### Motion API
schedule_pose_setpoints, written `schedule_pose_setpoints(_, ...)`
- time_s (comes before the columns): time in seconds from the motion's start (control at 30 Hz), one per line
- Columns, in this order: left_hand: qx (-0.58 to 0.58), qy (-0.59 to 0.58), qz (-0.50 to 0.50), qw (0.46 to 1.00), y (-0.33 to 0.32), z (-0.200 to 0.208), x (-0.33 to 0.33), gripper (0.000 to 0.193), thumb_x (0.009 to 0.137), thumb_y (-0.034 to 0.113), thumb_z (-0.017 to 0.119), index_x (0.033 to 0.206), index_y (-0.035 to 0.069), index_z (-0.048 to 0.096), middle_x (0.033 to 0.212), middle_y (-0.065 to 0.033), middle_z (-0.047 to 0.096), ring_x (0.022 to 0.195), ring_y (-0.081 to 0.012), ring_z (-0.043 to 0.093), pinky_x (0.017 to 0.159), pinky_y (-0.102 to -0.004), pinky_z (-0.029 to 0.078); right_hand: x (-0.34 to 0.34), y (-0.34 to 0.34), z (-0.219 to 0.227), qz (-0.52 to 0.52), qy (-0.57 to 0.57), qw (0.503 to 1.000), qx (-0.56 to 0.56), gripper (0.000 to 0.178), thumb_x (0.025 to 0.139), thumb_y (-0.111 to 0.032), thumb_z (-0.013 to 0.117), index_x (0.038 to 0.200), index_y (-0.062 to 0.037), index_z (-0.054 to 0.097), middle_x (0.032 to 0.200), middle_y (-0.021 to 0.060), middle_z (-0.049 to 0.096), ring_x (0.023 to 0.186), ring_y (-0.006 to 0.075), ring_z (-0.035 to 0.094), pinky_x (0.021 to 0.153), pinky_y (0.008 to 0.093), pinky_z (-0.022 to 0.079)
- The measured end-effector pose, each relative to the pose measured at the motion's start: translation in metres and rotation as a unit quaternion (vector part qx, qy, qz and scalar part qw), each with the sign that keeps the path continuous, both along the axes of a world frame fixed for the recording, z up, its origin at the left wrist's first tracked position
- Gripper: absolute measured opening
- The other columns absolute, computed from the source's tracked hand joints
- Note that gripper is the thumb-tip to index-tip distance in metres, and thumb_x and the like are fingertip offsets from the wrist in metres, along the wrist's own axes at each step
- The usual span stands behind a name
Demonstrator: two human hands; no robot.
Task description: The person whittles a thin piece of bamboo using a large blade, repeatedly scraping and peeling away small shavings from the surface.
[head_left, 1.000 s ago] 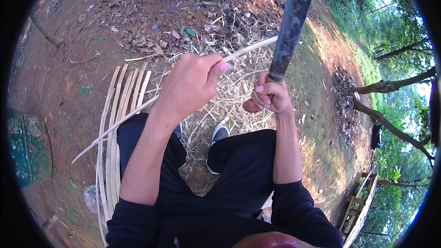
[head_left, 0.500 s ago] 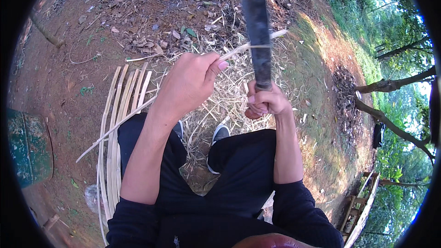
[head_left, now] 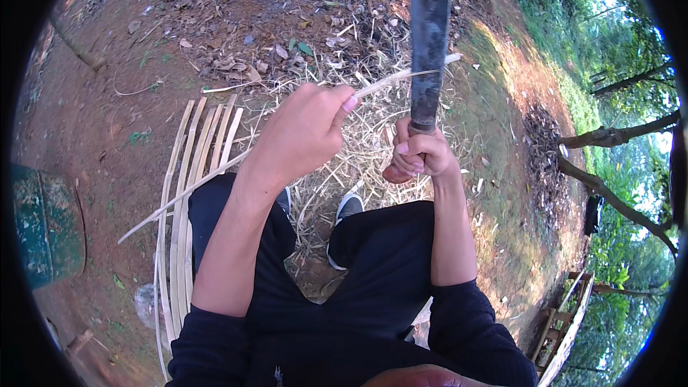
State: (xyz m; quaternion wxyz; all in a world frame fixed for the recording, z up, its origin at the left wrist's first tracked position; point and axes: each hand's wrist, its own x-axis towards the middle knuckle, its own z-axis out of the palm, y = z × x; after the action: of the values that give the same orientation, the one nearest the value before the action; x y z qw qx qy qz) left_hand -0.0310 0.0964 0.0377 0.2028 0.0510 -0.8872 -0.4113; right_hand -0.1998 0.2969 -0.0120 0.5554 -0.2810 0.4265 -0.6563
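Observation:
My left hand [head_left: 304, 125] is closed round a long, pale strip of split wood, possibly bamboo [head_left: 387, 83]. One end of the strip points away to the right; the other runs back under my forearm, across my left knee. In my right hand [head_left: 423, 154] is the handle of a machete [head_left: 430, 36], its wide dark blade pointing straight away from me. The blade crosses the strip near its far end, and a thin sliver shows over the blade there. Several similar pale strips [head_left: 190, 172] lie side by side along my left leg.
Curled shavings [head_left: 330, 179] cover the ground around my shoes. Dry leaves [head_left: 236, 64] are scattered farther off. A worn green container [head_left: 46, 226] stands at the left, with a clear plastic object [head_left: 148, 306] nearer me. A wooden frame [head_left: 562, 330] and tree branches [head_left: 616, 132] are at the right.
The machete and my right hand have shifted slightly right, with the blade farther along the strip toward its far end. My left hand keeps its hold on the strip.

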Motion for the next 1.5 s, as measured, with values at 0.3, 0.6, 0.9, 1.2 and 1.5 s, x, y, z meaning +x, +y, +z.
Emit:
schedule_pose_setpoints(0.3,-0.025,0.060,0.021,0.998,0.002,-0.014,-0.006,0.019,0.100,0.009,0.052,0.098,-0.004,0.066,0.064,-0.0240,0.056,0.056,-0.0397,0.057,0.055,-0.0450,0.040,0.005,-0.008,-0.001,0.021,-0.016,1.000,-0.003,0.020,0.080,0.004,0.056,0.067,-0.0048,0.044,0.045,0.0019,0.041,0.035,0.0110,0.040,0.037,0.0281,0.033)
schedule_pose_setpoints(0.6,-0.025,0.016,0.036,0.999,0.001,-0.011,-0.004,0.017,0.098,0.007,0.052,0.093,-0.005,0.063,0.069,-0.0269,0.058,0.066,-0.0460,0.059,0.059,-0.0490,0.041,0.014,-0.014,-0.002,-0.002,0.031,0.997,0.070,0.017,0.080,0.006,0.055,0.071,-0.0047,0.046,0.048,0.0024,0.044,0.036,0.0107,0.040,0.037,0.0274,0.031)
schedule_pose_setpoints(0.9,-0.038,-0.025,0.062,0.997,0.005,-0.002,-0.002,0.014,0.092,0.000,0.054,0.097,-0.010,0.063,0.072,-0.0304,0.062,0.074,-0.0457,0.065,0.066,-0.0522,0.048,0.030,-0.031,-0.002,-0.206,0.393,0.875,0.195,0.019,0.081,-0.007,0.061,0.066,0.0000,0.050,0.052,0.0064,0.051,0.041,0.0144,0.048,0.044,0.0327,0.039)
schedule_pose_setpoints(1.2,-0.015,-0.018,0.088,0.996,0.001,-0.013,-0.004,0.022,0.099,0.009,0.052,0.091,-0.010,0.061,0.068,-0.0296,0.059,0.069,-0.0467,0.062,0.064,-0.0522,0.046,0.055,-0.053,0.001,-0.314,0.576,0.721,0.223,0.016,0.079,-0.011,0.063,0.074,0.0041,0.059,0.054,0.0198,0.058,0.050,0.0348,0.063,0.055,0.0404,0.050)
schedule_pose_setpoints(1.5,0.040,-0.062,0.072,0.995,-0.003,-0.002,-0.004,0.026,0.101,0.016,0.054,0.094,-0.008,0.062,0.066,-0.0271,0.060,0.068,-0.0443,0.064,0.061,-0.0501,0.048,0.063,-0.057,0.001,-0.294,0.584,0.723,0.223,0.018,0.079,-0.013,0.067,0.075,0.0034,0.059,0.057,0.0227,0.059,0.058,0.0401,0.065,0.057,0.0431,0.051)
